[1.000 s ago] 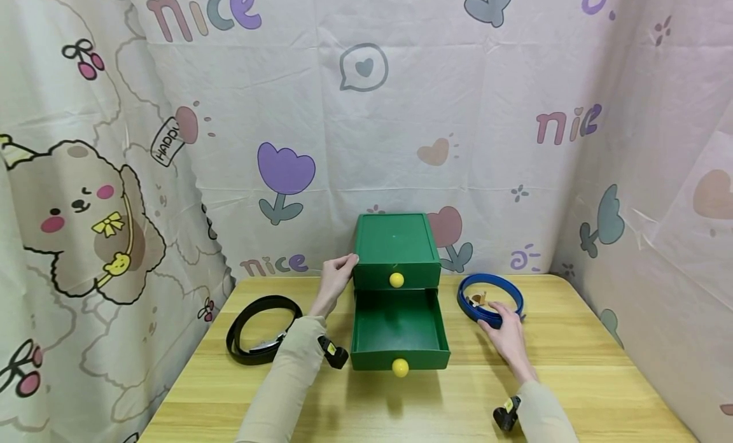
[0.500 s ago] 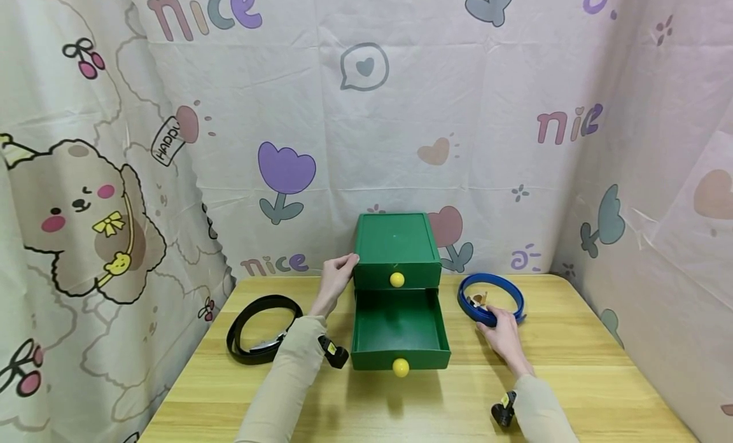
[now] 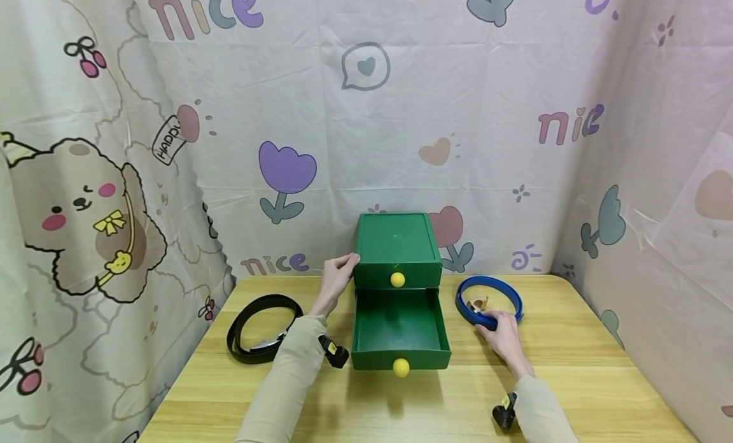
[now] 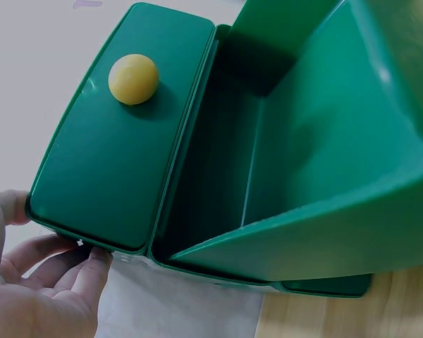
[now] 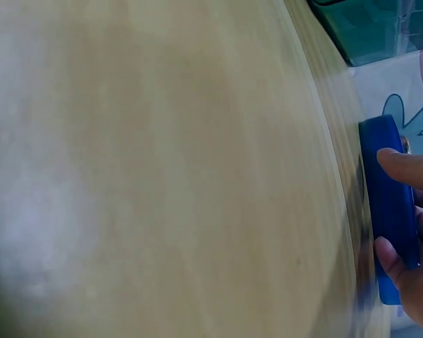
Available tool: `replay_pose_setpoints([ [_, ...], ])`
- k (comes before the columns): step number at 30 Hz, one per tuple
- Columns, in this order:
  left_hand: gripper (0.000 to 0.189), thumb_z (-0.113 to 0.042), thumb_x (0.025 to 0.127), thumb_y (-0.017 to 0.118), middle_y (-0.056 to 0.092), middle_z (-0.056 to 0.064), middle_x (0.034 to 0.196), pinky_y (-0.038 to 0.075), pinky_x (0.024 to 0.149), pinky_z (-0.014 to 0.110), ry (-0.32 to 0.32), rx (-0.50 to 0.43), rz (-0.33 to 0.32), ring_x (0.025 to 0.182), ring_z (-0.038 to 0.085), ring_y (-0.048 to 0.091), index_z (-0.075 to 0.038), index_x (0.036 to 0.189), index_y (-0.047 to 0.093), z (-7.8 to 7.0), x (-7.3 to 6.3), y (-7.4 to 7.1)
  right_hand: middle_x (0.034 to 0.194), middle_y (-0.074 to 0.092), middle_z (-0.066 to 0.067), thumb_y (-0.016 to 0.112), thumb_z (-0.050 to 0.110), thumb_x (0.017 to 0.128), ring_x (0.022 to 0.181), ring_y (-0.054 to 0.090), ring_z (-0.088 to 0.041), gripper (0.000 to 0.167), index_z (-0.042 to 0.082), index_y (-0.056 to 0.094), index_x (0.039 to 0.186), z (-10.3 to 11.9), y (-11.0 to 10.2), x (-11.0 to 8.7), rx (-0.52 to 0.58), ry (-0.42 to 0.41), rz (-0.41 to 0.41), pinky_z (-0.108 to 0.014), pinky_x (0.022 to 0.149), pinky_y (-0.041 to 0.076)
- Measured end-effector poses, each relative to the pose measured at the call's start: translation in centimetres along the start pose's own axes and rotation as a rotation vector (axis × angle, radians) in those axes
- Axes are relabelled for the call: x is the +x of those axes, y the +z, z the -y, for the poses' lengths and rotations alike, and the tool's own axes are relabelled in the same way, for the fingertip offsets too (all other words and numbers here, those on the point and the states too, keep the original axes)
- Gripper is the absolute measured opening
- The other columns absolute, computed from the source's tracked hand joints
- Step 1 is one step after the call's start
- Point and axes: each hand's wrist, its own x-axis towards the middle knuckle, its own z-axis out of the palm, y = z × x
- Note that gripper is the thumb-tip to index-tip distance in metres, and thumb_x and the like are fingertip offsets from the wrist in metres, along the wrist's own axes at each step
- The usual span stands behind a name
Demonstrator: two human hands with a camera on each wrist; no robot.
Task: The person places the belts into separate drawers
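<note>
On the right of the wooden table [image 3: 572, 379], near the green cabinet [image 3: 395, 239], sits the coiled blue belt [image 5: 391, 201], its gold-toned buckle [image 3: 478, 303] inside the loop. The right hand [image 3: 504, 338] pinches the band's near side between thumb and fingers; whether that part is off the tabletop is hard to tell. The left hand [image 3: 335, 279] grips the cabinet's upper left front corner, fingers bent against its side. The lower drawer [image 3: 372, 361] stands pulled out.
</note>
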Motion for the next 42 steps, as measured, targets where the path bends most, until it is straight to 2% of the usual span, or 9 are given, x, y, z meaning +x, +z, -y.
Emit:
replay_pose_setpoints([
  [5,0.042,-0.015,0.103,0.054,0.046,0.026,0.151,0.044,0.114,0.048,-0.002,0.013,0.003,0.142,0.039,0.045,0.011,0.136,0.056,-1.4,-1.0,-0.1,0.111,0.069,-0.03,0.08,0.012,0.083,0.115,0.054,-0.047,0.032,-0.01,0.072,0.105,-0.1,0.0,-0.1,-0.018,-0.039,-0.042,-0.059,0.106,0.037],
  [12,0.044,-0.022,0.103,0.057,0.048,0.021,0.152,0.043,0.114,0.047,0.002,-0.013,-0.016,0.142,0.035,0.046,0.006,0.137,0.058,1.1,0.8,0.1,0.095,0.073,-0.022,0.084,0.009,0.079,0.1,0.062,-0.041,0.016,-0.002,0.074,0.086,-0.3,0.0,-0.3,-0.028,-0.115,-0.093,-0.054,0.096,0.042],
  [16,0.044,-0.024,0.102,0.059,0.05,0.02,0.151,0.044,0.114,0.047,0.011,-0.016,-0.025,0.141,0.034,0.048,0.004,0.136,0.06,1.9,1.1,0.2,0.088,0.073,-0.018,0.086,0.006,0.076,0.092,0.063,-0.038,0.015,0.001,0.072,0.08,-0.3,0.1,-0.5,-0.029,-0.151,-0.131,-0.053,0.09,0.044],
  [27,0.045,-0.024,0.103,0.058,0.049,0.02,0.152,0.043,0.115,0.047,0.007,-0.011,-0.019,0.142,0.035,0.046,0.004,0.138,0.058,1.8,1.1,0.1,0.089,0.073,-0.02,0.086,0.006,0.076,0.092,0.061,-0.038,0.016,-0.001,0.074,0.082,-0.4,0.2,-0.7,-0.009,-0.156,-0.189,-0.053,0.088,0.044],
  [31,0.045,-0.019,0.104,0.055,0.046,0.023,0.152,0.043,0.115,0.048,0.0,0.002,-0.003,0.143,0.037,0.045,0.009,0.138,0.054,-0.2,-0.2,0.0,0.093,0.073,-0.021,0.086,0.009,0.077,0.098,0.061,-0.04,0.018,-0.002,0.074,0.086,-0.3,0.1,-0.6,-0.002,-0.122,-0.173,-0.054,0.091,0.046],
  [33,0.045,-0.019,0.104,0.055,0.047,0.023,0.152,0.043,0.115,0.048,0.0,0.004,-0.005,0.142,0.037,0.045,0.009,0.138,0.055,-0.2,-0.3,0.0,0.095,0.073,-0.021,0.085,0.01,0.079,0.101,0.06,-0.041,0.02,-0.003,0.074,0.089,-0.3,0.1,-0.5,0.002,-0.095,-0.158,-0.054,0.092,0.047],
  [35,0.045,-0.021,0.103,0.056,0.048,0.022,0.152,0.043,0.115,0.048,0.006,0.004,-0.012,0.142,0.036,0.047,0.007,0.138,0.057,0.0,-0.2,0.0,0.097,0.072,-0.021,0.085,0.012,0.079,0.101,0.06,-0.04,0.022,-0.003,0.075,0.091,-0.2,0.1,-0.6,0.002,-0.083,-0.156,-0.054,0.091,0.048],
  [38,0.045,-0.025,0.102,0.059,0.05,0.02,0.151,0.044,0.115,0.047,0.008,-0.012,-0.024,0.141,0.034,0.048,0.003,0.137,0.059,1.8,1.1,0.1,0.095,0.072,-0.019,0.086,0.012,0.078,0.099,0.061,-0.038,0.022,-0.003,0.075,0.09,0.1,0.1,-0.6,-0.001,-0.095,-0.182,-0.053,0.089,0.048],
  [42,0.045,-0.025,0.102,0.059,0.05,0.02,0.152,0.043,0.115,0.047,0.007,-0.022,-0.023,0.142,0.034,0.048,0.003,0.137,0.059,1.9,1.2,0.1,0.09,0.072,-0.017,0.087,0.01,0.076,0.094,0.06,-0.036,0.02,-0.002,0.075,0.087,0.6,0.0,-0.7,0.001,-0.135,-0.226,-0.051,0.085,0.047],
])
